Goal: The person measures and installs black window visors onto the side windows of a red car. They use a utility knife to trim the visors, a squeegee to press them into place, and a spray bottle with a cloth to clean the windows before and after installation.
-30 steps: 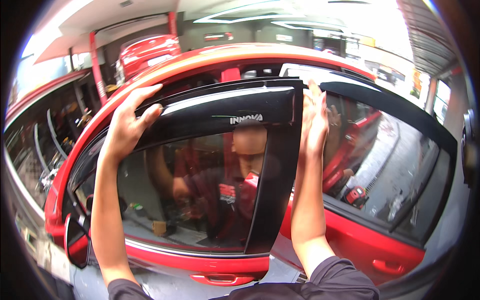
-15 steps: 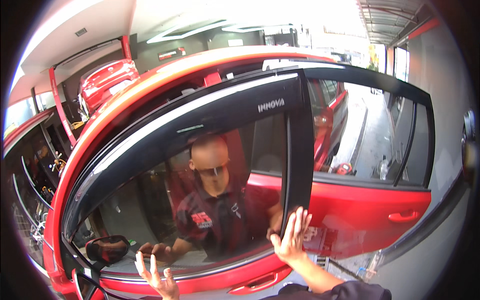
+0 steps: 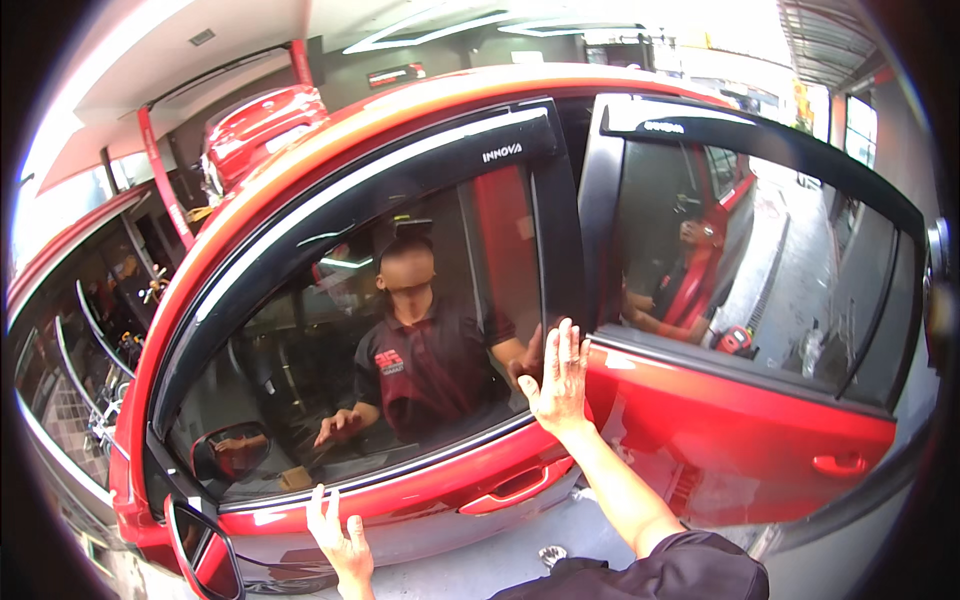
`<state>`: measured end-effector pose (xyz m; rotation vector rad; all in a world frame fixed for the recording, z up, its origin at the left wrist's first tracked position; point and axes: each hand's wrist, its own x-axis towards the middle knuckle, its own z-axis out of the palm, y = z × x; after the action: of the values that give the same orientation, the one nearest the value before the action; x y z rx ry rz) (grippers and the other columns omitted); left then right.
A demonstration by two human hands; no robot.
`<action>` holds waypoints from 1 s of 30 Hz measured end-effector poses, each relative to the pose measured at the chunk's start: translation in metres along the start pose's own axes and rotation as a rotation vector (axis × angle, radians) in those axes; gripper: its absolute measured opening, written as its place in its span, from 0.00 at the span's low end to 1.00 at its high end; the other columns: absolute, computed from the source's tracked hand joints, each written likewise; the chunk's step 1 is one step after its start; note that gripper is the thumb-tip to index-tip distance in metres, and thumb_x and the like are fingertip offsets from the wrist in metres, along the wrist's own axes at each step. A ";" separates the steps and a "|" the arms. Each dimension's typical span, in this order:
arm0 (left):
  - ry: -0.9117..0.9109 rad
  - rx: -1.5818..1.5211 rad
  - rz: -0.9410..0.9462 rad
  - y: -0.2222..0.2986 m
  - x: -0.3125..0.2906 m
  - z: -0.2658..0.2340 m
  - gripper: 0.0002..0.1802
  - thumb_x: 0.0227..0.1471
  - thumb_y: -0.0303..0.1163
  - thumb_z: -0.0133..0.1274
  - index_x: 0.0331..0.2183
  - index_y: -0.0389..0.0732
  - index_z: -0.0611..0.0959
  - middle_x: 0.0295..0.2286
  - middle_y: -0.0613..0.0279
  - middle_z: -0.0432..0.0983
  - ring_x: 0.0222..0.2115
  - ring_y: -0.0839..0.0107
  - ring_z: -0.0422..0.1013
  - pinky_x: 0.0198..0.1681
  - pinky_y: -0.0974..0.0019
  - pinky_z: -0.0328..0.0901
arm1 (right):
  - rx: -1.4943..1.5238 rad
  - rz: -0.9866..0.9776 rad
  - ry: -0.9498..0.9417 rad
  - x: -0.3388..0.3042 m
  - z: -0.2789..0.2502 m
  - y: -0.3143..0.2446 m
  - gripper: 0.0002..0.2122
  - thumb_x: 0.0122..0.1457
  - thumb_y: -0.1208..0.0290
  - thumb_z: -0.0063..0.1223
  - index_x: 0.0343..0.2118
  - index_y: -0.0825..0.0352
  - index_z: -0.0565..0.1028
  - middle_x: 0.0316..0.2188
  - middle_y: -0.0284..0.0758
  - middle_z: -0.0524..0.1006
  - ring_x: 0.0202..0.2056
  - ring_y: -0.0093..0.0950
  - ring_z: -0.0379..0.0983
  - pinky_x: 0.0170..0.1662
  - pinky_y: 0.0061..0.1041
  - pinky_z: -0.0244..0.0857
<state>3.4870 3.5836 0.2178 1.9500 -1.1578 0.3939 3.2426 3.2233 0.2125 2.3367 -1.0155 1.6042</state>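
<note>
We find open space before the front window and between our left hand and our right hand; a side mirror juts out at left, while the angled rear door bars the right.

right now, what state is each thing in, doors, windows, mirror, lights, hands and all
Front door: shut or nearly so
Rear door: standing open
Front window: glass up
Rear window: glass up
Side mirror: folded out
Ceiling lights: lit
Background red car: looks raised
Left hand: open, fingers spread, contact unclear
Right hand: open, against the front door's rear edge
</note>
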 end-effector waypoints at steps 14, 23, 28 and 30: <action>0.141 -0.467 -0.294 0.005 0.052 0.061 0.25 0.62 0.29 0.51 0.58 0.34 0.73 0.57 0.51 0.70 0.59 0.57 0.66 0.64 0.57 0.57 | 0.401 0.061 -0.130 0.051 0.070 -0.012 0.30 0.60 0.67 0.59 0.63 0.73 0.65 0.66 0.52 0.62 0.64 0.47 0.61 0.66 0.47 0.55; 0.654 -1.547 -0.112 -0.156 0.161 -0.003 0.33 0.69 0.42 0.37 0.67 0.32 0.56 0.63 0.34 0.57 0.65 0.43 0.56 0.69 0.47 0.53 | 2.092 0.435 -0.258 0.257 0.094 -0.013 0.26 0.72 0.67 0.36 0.68 0.74 0.53 0.66 0.51 0.62 0.66 0.43 0.60 0.68 0.44 0.56; 0.923 -1.800 -0.191 -0.212 0.195 -0.070 0.32 0.70 0.45 0.39 0.64 0.32 0.61 0.60 0.40 0.63 0.62 0.49 0.61 0.68 0.51 0.56 | 1.997 0.584 -0.013 0.317 0.080 -0.047 0.28 0.73 0.65 0.37 0.70 0.75 0.48 0.71 0.53 0.49 0.72 0.46 0.44 0.74 0.50 0.42; 0.935 -1.782 -0.200 -0.220 0.206 -0.081 0.33 0.69 0.46 0.40 0.64 0.32 0.61 0.59 0.41 0.64 0.62 0.50 0.63 0.67 0.52 0.57 | 1.988 0.558 0.001 0.325 0.083 -0.039 0.31 0.72 0.67 0.40 0.70 0.75 0.44 0.71 0.53 0.49 0.72 0.46 0.45 0.74 0.50 0.42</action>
<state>3.7912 3.5803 0.2880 0.1677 -0.2735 0.0176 3.3984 3.0683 0.4690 2.6055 0.6101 3.9577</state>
